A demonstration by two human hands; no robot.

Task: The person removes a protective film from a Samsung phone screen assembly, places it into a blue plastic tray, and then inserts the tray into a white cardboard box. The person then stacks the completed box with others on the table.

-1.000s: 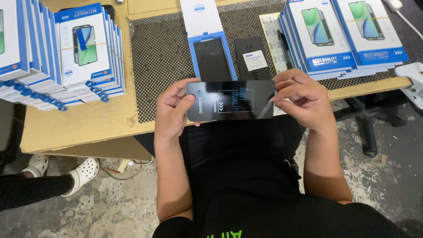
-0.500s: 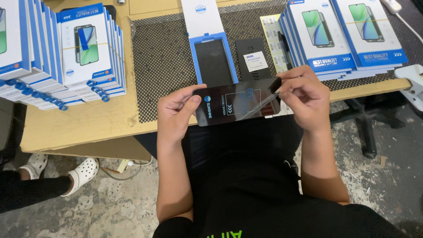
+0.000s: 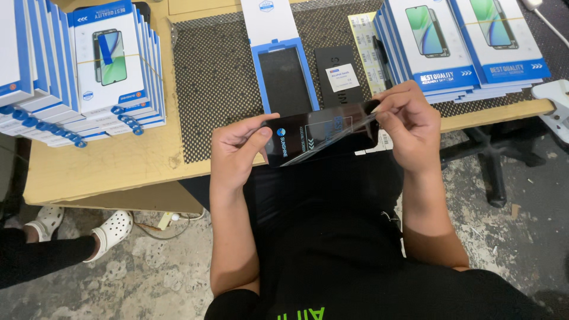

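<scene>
Clear film (image 3: 332,137) now further off dark panel (image 3: 320,133).

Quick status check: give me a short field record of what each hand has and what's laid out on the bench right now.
left hand: left hand grips the left end of the black screen panel
right hand: right hand pinches the clear film at the panel's right end, film partly lifted
behind the panel: open blue-edged box tray and a black sleeve on the mesh mat
left of bench: stack of white and blue boxes
right of bench: two more box stacks
floor: another person's white clogs
</scene>
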